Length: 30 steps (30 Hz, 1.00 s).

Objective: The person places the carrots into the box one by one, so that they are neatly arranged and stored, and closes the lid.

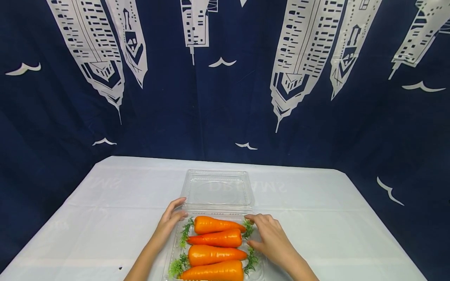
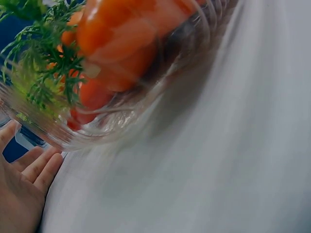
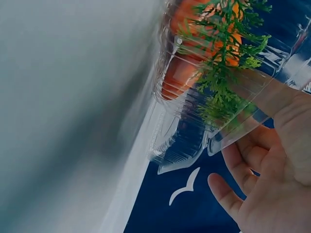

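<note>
A clear plastic clamshell container (image 1: 170,257) lies on the table with its lid (image 1: 218,191) folded back on the far side. Inside, several orange carrots (image 1: 218,254) with green leafy tops (image 1: 250,260) are laid in a row, tops pointing alternately left and right. My left hand (image 1: 168,221) is at the far left corner, fingertips by the rim; its fingers look fairly straight in the left wrist view. At the right side, my right hand (image 1: 272,238) has thumb and forefinger spread over the rim near the leaves. The right wrist view shows its other fingers (image 3: 239,167) loosely bent outside the wall.
A white cloth (image 1: 105,218) covers the table. Behind it hangs a dark blue curtain (image 1: 225,101) printed with white buildings and birds. A small dark speck (image 1: 120,268) lies at the front left.
</note>
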Available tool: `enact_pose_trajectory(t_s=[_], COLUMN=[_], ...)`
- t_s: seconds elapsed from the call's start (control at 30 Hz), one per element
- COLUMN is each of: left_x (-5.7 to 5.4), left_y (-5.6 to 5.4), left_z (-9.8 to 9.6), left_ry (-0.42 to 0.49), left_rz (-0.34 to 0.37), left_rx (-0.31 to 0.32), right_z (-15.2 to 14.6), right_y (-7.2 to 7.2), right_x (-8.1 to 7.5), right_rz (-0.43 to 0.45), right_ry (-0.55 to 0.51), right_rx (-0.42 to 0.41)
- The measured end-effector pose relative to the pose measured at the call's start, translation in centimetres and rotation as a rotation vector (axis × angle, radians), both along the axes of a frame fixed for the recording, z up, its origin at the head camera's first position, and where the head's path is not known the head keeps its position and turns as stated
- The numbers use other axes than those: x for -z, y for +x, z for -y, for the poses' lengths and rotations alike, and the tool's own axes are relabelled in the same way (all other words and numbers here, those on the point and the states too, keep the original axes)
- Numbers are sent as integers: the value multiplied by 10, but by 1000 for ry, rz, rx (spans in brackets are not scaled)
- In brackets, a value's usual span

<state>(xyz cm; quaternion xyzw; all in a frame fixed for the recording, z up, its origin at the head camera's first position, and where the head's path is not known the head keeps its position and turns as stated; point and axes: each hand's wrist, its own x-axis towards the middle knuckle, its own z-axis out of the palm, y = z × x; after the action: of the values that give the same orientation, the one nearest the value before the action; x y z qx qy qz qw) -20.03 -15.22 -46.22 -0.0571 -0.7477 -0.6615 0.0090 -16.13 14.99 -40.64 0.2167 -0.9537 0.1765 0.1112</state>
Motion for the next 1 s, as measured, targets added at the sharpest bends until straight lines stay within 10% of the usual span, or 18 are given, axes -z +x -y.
enact_pose_trajectory(t_s=[0.4,1.0], left_x=[-1,-1], left_y=[0,-1], left_z=[1,2], left_ry=[33,14], left_rz=[5,72], left_rx=[12,-19], right_z=[-9,-13], right_y=[-10,-33], right_x=[7,24], right_rz=[86,609], right_ry=[-151,-1020], right_rx=[-35,102])
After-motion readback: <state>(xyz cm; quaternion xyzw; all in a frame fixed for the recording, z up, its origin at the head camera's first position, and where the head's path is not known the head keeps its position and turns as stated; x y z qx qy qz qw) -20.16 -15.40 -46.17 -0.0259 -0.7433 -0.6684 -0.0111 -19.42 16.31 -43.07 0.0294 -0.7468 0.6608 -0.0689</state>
